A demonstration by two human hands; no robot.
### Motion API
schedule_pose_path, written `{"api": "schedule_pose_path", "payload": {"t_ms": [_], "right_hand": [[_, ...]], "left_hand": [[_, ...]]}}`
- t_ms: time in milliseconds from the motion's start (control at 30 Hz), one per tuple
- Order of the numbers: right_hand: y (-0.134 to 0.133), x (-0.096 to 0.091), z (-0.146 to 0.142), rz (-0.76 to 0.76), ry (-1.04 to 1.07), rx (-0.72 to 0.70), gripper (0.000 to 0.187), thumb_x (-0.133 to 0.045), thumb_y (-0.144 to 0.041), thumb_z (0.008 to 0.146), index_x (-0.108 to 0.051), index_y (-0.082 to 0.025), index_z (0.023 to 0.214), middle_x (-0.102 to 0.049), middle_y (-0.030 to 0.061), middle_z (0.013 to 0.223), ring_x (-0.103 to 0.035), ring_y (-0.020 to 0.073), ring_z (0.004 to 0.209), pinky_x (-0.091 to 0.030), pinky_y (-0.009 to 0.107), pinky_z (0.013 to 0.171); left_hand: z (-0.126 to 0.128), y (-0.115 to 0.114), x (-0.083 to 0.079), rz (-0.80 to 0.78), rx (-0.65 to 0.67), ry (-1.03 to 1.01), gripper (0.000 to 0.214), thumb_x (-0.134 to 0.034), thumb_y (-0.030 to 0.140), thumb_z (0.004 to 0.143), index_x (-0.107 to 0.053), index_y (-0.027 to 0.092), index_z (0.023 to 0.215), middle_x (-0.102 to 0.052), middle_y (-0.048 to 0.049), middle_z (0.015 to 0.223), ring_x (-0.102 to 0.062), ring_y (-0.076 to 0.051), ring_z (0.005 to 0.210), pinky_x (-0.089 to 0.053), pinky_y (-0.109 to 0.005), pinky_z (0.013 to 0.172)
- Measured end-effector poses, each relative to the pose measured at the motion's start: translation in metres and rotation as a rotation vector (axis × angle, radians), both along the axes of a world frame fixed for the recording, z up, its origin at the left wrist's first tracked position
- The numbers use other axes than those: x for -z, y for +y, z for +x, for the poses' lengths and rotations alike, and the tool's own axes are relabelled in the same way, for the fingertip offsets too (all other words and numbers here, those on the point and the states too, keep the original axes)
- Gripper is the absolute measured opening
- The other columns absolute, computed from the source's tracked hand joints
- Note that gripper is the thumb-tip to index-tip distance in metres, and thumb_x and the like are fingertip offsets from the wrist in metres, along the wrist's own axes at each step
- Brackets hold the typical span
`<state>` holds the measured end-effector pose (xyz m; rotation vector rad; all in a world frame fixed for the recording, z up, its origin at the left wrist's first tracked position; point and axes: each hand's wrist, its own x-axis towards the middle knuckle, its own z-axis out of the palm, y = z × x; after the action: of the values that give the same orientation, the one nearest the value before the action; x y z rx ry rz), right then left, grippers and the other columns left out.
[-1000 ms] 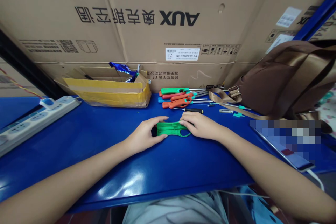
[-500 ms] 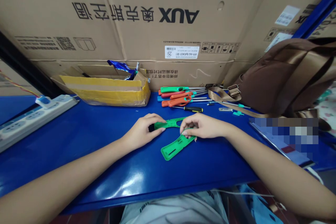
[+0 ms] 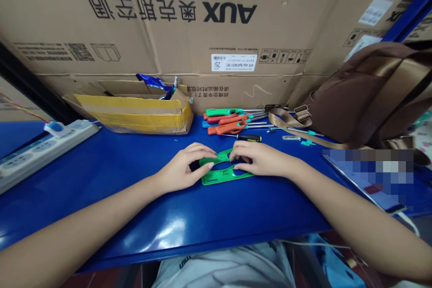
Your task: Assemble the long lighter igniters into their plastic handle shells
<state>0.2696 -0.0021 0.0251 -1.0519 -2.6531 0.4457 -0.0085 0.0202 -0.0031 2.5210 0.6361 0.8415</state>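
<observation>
Two green plastic lighter casing halves lie side by side on the blue table [image 3: 141, 216], hollow sides up. My left hand [image 3: 184, 166] has thumb and fingers about the left end of the far casing half [image 3: 221, 158], with the thumb tip over the gap towards the near one. At the right ends, my right hand [image 3: 258, 158] is closed, its fingers curled and the thumb on the near casing half [image 3: 219, 175]. It hides the right ends of both halves.
Behind my hands lie several orange, red, blue and green long-nosed lighters [image 3: 232, 119] and a black-and-yellow screwdriver [image 3: 249, 138]. An open cardboard box [image 3: 135, 114] and a power strip [image 3: 43, 148] stand left. A brown bag [image 3: 364, 94] and a phone-like device [image 3: 364, 180] lie right.
The near casing half has swung from a slant to lie almost parallel with the far one, and closer to it. My right hand turned with it; my left hand stayed at the left end.
</observation>
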Motion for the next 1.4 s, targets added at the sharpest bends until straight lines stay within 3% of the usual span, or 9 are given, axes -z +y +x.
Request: {"api": "schedule_pose_path", "payload": {"t_ms": [167, 367, 567, 1167, 1233, 1300, 1400], "right_hand": [[0.000, 0.000, 0.003, 0.083, -0.066, 0.043, 0.024, -0.067, -0.034, 0.095, -0.066, -0.020, 0.115, -0.066, 0.0074, 0.118, -0.066, 0.0198, 0.093, -0.051, 0.032, 0.081], [0.001, 0.000, 0.003, 0.073, -0.058, 0.004, 0.011, -0.062, -0.028, 0.098, -0.068, -0.019, 0.100, -0.069, 0.0052, 0.103, -0.064, 0.0166, 0.082, -0.047, 0.028, 0.073], [0.000, 0.000, 0.001, 0.055, -0.042, -0.021, 0.007, -0.066, -0.024, 0.094, -0.068, -0.018, 0.096, -0.069, 0.0045, 0.096, -0.061, 0.0157, 0.077, -0.044, 0.027, 0.069], [0.000, 0.001, 0.000, 0.051, 0.004, -0.035, 0.016, -0.064, -0.033, 0.097, -0.071, -0.019, 0.101, -0.071, 0.0061, 0.099, -0.064, 0.0175, 0.082, -0.046, 0.028, 0.073], [0.005, -0.002, 0.005, 0.097, 0.060, 0.023, 0.021, -0.063, -0.038, 0.097, -0.071, -0.020, 0.104, -0.072, 0.0061, 0.100, -0.065, 0.0182, 0.084, -0.047, 0.029, 0.075], [0.013, -0.009, 0.019, 0.203, 0.108, 0.173, 0.023, -0.060, -0.039, 0.098, -0.071, -0.020, 0.101, -0.072, 0.0066, 0.098, -0.065, 0.0196, 0.087, -0.048, 0.031, 0.080], [0.028, -0.023, 0.053, 0.304, -0.027, 0.619, 0.023, -0.055, -0.035, 0.097, -0.072, -0.021, 0.101, -0.072, 0.0091, 0.105, -0.066, 0.0222, 0.094, -0.048, 0.032, 0.082]], "left_hand": [[0.001, -0.004, -0.006, 0.052, 0.094, 0.085, 0.031, -0.062, 0.022, 0.094, -0.070, 0.019, 0.124, -0.074, -0.0099, 0.119, -0.068, -0.023, 0.113, -0.053, -0.040, 0.102], [-0.001, -0.002, -0.002, 0.054, 0.079, 0.107, 0.033, -0.059, 0.019, 0.093, -0.069, 0.020, 0.125, -0.075, -0.0097, 0.121, -0.068, -0.024, 0.118, -0.053, -0.043, 0.106], [-0.002, -0.001, 0.001, 0.054, 0.092, 0.115, 0.036, -0.058, 0.016, 0.092, -0.069, 0.020, 0.126, -0.074, -0.0091, 0.125, -0.066, -0.025, 0.124, -0.052, -0.045, 0.110], [-0.002, -0.001, -0.002, 0.054, 0.076, 0.143, 0.045, -0.056, 0.011, 0.086, -0.068, 0.021, 0.129, -0.071, -0.0098, 0.129, -0.063, -0.027, 0.126, -0.051, -0.047, 0.110], [-0.003, -0.001, -0.004, 0.067, 0.065, 0.155, 0.044, -0.056, 0.012, 0.086, -0.068, 0.021, 0.127, -0.071, -0.0098, 0.128, -0.064, -0.027, 0.124, -0.052, -0.047, 0.109], [-0.004, 0.000, -0.007, 0.086, 0.051, 0.168, 0.042, -0.056, 0.014, 0.086, -0.070, 0.021, 0.125, -0.072, -0.0101, 0.125, -0.066, -0.027, 0.120, -0.053, -0.047, 0.106], [-0.005, 0.002, -0.009, 0.098, 0.023, 0.173, 0.041, -0.055, 0.014, 0.085, -0.071, 0.020, 0.123, -0.073, -0.0103, 0.122, -0.067, -0.026, 0.115, -0.055, -0.045, 0.102]]}}
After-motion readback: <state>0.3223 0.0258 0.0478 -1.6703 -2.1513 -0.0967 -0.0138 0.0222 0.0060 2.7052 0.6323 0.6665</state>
